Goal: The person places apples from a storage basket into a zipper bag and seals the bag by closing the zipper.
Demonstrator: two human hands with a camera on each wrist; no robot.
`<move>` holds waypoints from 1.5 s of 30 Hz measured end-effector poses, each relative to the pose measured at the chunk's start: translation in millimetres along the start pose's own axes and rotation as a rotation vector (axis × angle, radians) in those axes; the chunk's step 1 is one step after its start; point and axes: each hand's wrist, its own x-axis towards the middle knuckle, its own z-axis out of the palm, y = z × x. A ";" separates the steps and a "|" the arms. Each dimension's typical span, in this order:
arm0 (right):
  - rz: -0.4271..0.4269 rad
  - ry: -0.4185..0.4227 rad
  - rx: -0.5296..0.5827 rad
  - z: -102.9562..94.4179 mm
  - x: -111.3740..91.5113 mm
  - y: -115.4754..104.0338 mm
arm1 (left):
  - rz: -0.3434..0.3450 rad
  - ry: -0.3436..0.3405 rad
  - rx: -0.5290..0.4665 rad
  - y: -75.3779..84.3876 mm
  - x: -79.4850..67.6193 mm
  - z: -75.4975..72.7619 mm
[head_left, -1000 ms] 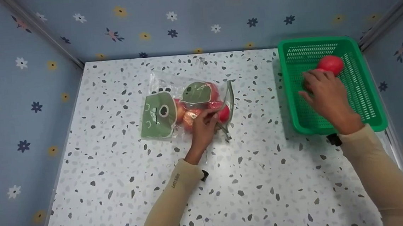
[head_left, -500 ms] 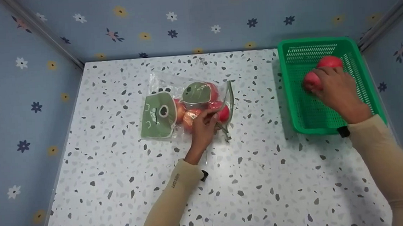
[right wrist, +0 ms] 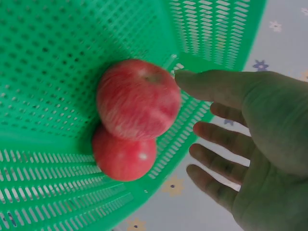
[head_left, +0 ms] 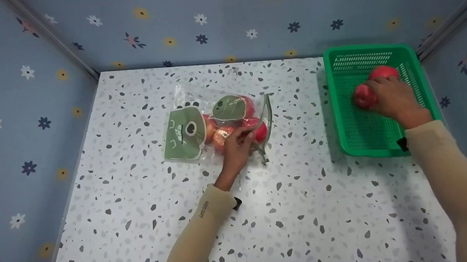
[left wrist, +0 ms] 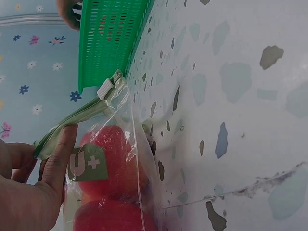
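Observation:
On the table, a clear zip bag [head_left: 182, 136] with green cartoon prints holds several red apples [head_left: 259, 132]. My left hand [head_left: 235, 151] pinches the green zip edge [left wrist: 79, 115] at the bag's mouth, between thumb and fingers. Inside the green basket [head_left: 331, 95] two more red apples lie against each other. My right hand [head_left: 397, 99] is over the basket with its fingers spread, as the right wrist view shows. Its thumb tip is right at the side of the nearer apple [right wrist: 137, 98], while the other fingers are apart from it. The second apple [right wrist: 124, 159] lies beside it.
The basket stands at the back right of the speckled table [head_left: 304, 208], near the flowered wall panels [head_left: 225, 20]. A white slider [left wrist: 105, 89] sits on the bag's zip. Wall panels also rise at the left and right.
My right hand has shifted right within the basket, uncovering the nearer apple, which has turned slightly. My left hand and the bag have stayed in place.

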 end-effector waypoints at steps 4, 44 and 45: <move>-0.014 -0.044 -0.011 3.6 5.8 7.8 | 0.030 -0.001 0.014 0.4 -0.7 0.5; -0.024 -0.096 -0.213 30.9 28.7 15.0 | -0.004 -0.005 0.009 0.1 -1.1 0.7; -0.020 -0.097 -0.206 30.3 27.7 15.3 | -0.004 -0.005 0.014 0.3 -1.0 0.8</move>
